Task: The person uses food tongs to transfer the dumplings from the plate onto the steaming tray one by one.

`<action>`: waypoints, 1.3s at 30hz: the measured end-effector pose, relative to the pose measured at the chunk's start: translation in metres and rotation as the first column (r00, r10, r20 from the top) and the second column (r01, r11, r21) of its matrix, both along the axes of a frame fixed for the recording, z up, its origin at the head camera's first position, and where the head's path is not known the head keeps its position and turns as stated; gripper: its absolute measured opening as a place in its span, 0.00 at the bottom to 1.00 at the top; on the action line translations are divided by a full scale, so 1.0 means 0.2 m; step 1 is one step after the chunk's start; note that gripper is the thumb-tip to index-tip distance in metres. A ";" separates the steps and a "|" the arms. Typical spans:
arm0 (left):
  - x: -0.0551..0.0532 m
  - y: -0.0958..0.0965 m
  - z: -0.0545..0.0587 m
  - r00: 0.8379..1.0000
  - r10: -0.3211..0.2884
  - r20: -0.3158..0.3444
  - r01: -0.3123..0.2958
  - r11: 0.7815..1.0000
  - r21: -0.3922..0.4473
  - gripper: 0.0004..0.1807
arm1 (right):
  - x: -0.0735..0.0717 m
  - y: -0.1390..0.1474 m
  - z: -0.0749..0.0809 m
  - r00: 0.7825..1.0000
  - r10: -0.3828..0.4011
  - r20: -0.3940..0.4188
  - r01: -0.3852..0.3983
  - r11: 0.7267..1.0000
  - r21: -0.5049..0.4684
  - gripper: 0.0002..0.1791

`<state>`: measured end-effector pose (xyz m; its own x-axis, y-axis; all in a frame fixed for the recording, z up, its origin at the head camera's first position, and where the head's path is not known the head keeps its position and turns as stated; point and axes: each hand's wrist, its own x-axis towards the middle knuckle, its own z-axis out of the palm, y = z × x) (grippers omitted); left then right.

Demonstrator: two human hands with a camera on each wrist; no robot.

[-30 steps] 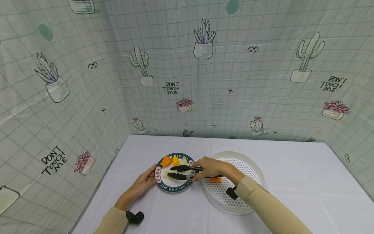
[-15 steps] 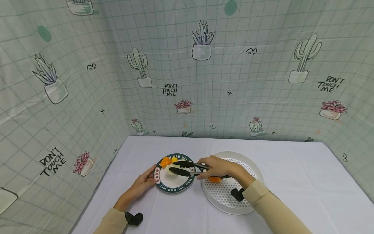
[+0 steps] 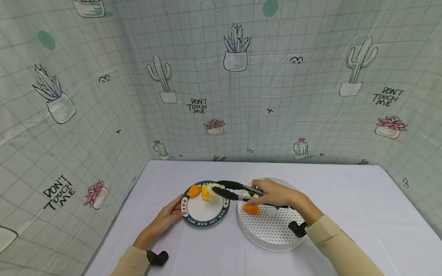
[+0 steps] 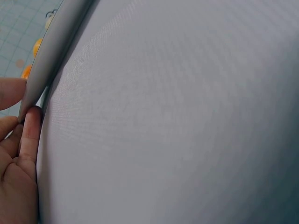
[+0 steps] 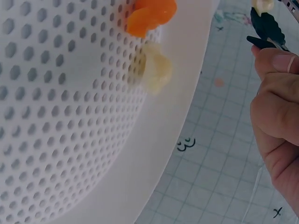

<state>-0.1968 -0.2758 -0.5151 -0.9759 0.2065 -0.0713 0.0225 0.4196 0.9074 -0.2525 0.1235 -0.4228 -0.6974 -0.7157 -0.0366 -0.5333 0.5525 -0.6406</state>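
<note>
At the left, my left hand (image 3: 168, 214) pinches the rim of a round white plate (image 3: 204, 213) with a green lettered border; thumb and fingers on that rim show in the left wrist view. On the plate lie an orange piece (image 3: 195, 191) and a yellow piece (image 3: 205, 193) of what looks like cut bell pepper. My right hand (image 3: 279, 194) holds black-tipped tongs (image 3: 229, 185) over the plate's right side. Between the tong tips is a pale whitish piece (image 3: 212, 192), its kind unclear. In the right wrist view the tongs (image 5: 268, 25) are partly cut off.
Right of the plate stands a round white perforated tray (image 3: 272, 230) with a raised rim. It bears an orange piece (image 5: 152, 16) and a pale piece (image 5: 156, 72). A patterned cloth wall (image 3: 193, 134) rises behind the white table (image 3: 193, 253).
The tongs have closed on the pale piece and moved up and right with it, uncovering the middle of the plate. My left hand stays at the plate's rim.
</note>
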 end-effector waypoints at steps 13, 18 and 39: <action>0.00 0.01 0.00 1.000 0.002 -0.019 -0.002 1.000 0.006 0.36 | 0.09 0.26 -0.02 0.998 -0.044 -0.042 0.044 0.999 0.003 0.24; 0.00 0.01 0.00 1.000 -0.004 -0.013 0.004 1.000 0.024 0.36 | 0.13 0.36 -0.02 0.997 -0.066 -0.031 0.066 0.998 -0.010 0.22; 0.00 0.01 0.00 1.000 0.014 -0.006 -0.014 1.000 0.015 0.36 | 0.22 0.64 -0.09 0.994 -0.086 0.062 0.088 0.996 -0.029 0.17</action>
